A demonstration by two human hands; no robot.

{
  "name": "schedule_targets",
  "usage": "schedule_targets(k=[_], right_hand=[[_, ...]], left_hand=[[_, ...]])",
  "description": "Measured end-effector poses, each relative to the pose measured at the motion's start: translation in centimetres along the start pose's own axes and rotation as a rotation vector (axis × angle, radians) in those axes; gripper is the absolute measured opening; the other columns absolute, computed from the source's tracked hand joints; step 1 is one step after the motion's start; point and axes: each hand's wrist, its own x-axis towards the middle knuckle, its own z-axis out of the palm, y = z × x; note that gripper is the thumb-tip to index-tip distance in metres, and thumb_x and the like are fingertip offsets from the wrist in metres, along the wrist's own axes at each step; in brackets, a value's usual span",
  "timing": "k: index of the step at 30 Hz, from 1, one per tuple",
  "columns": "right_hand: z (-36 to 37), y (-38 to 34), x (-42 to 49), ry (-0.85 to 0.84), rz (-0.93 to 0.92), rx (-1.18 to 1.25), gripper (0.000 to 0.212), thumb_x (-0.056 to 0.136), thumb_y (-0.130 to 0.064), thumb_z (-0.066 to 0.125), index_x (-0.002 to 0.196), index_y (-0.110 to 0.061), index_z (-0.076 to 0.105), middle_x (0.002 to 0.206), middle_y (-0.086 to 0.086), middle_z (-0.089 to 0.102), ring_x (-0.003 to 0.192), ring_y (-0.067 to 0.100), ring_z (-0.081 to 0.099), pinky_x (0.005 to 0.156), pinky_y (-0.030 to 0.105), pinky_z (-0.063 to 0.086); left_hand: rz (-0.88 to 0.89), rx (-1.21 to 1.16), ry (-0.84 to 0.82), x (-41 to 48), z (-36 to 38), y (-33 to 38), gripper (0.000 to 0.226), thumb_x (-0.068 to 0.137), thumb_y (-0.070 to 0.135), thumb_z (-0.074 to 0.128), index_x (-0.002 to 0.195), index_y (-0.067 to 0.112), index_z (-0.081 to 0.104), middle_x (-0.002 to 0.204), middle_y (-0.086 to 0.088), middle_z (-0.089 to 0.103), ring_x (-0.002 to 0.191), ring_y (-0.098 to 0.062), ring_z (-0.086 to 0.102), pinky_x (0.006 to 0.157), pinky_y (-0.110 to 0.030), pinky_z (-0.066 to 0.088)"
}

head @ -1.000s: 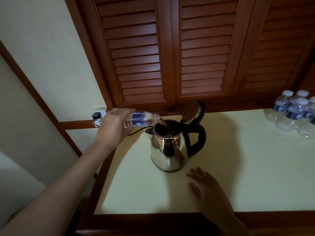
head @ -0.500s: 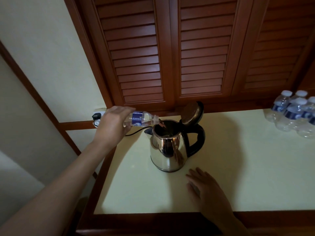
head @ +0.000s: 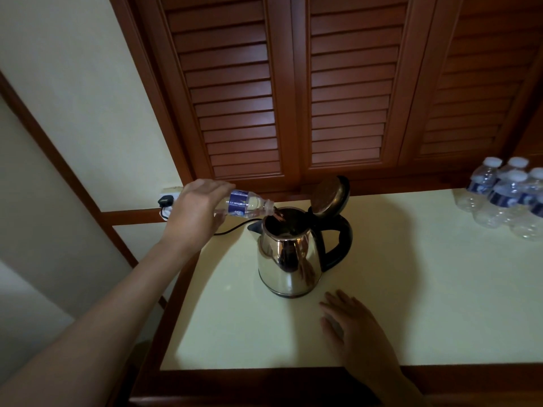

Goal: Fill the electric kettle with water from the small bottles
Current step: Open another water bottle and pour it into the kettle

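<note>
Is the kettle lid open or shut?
Open: the lid stands swung back above the handle, and the bottle in the left hand points into the kettle mouth.

Left hand (head: 197, 210) tips a small bottle (head: 245, 204) into the open kettle (head: 289, 259); right hand (head: 357, 327) flat near the worktop's (head: 411, 304) front edge.

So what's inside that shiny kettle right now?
The kettle has its lid flipped up, and the left hand tips a bottle into its mouth. The inside looks dark; the water level can't be seen.
</note>
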Motion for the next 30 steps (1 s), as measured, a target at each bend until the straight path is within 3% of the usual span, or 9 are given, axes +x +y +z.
schedule_targets(k=[13,30], right_hand=[[0.1,0.2,0.0,-0.001,0.0,0.015,0.04,0.092,-0.044,0.049,0.119,-0.025,0.071,0.135,-0.005,0.063,0.134,0.014,0.05,0.114,0.027,0.024],[0.3,0.4,0.0,0.006,-0.004,0.019,0.04,0.091,-0.044,0.049,0.12,-0.025,0.071,0.135,-0.007,0.063,0.134,0.014,0.05,0.113,0.027,0.026]], left_hand=[[0.115,0.109,0.043,1.4,-0.5,0.3,0.059,0.066,-0.002,0.087,0.122,0.003,0.069,0.118,-0.016,0.072,0.107,-0.037,0.064,0.095,-0.046,0.047],[0.348,0.218,0.056,4.2,-2.0,1.3,0.045,0.082,0.01,0.079,0.125,0.003,0.066,0.124,-0.019,0.068,0.119,-0.037,0.06,0.114,-0.05,0.034]])
